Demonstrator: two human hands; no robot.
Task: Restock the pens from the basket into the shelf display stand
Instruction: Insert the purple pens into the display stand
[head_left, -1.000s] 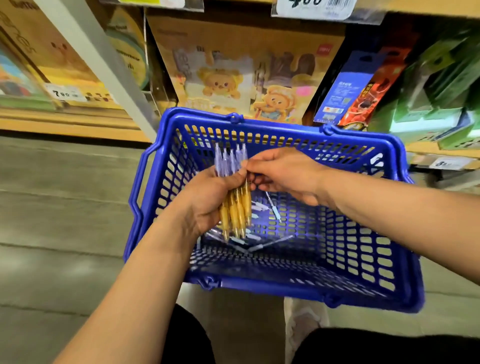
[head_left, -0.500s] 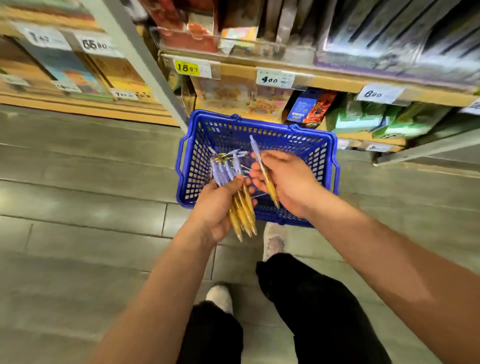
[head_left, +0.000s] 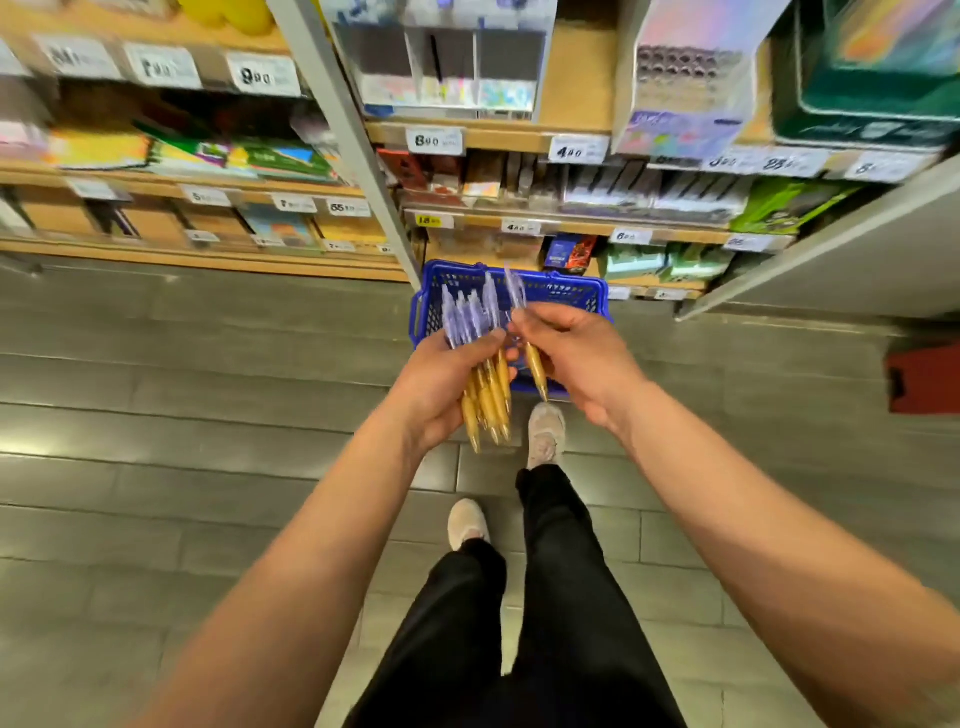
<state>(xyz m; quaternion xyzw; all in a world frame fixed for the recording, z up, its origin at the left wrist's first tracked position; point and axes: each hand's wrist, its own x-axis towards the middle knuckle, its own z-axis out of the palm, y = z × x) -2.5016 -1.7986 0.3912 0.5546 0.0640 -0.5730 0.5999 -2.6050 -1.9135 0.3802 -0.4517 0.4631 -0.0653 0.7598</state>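
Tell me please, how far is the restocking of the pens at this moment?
Done: a bundle of pens is out of the basket, gripped in the left hand. In hand: the right hand pinches a single pen beside the bundle. Left: placing them all; none of these has reached the shelves yet. Whether pens remain in the basket is hidden.

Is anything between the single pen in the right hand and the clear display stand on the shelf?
Nothing visible: the pen in the right hand has open air up to the display stand.
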